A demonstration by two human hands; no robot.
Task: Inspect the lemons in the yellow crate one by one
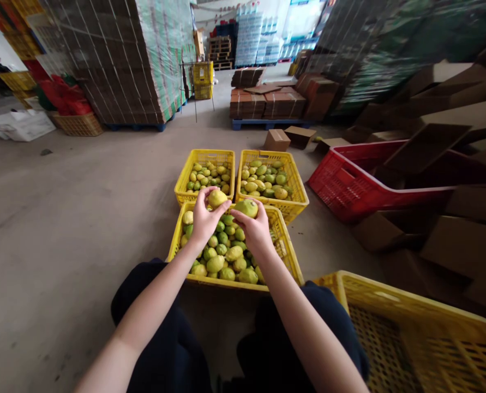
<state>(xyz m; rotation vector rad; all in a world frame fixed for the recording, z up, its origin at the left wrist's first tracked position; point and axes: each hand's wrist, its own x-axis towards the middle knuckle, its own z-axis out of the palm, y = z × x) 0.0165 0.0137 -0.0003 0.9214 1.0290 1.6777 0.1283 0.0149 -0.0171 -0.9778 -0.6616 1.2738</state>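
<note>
My left hand (205, 219) is closed round a yellow lemon (217, 198). Close beside it, my right hand (258, 226) grips a greener lemon (246, 208). Both hands are raised over the far part of a yellow crate (295, 262) that holds many green and yellow lemons (215, 264). Behind it stand two more yellow crates, one at the left (180, 185) and one at the right (298, 185), each with lemons inside. My forearms cover part of the nearest crate.
At the lower right is another yellow crate (394, 297). A red crate (341, 183) and a heap of cardboard boxes (463, 245) fill the right side. Farther off are wrapped pallet stacks (112, 60) and flattened cartons on a blue pallet (246, 124). Concrete floor (83, 218) lies to the left.
</note>
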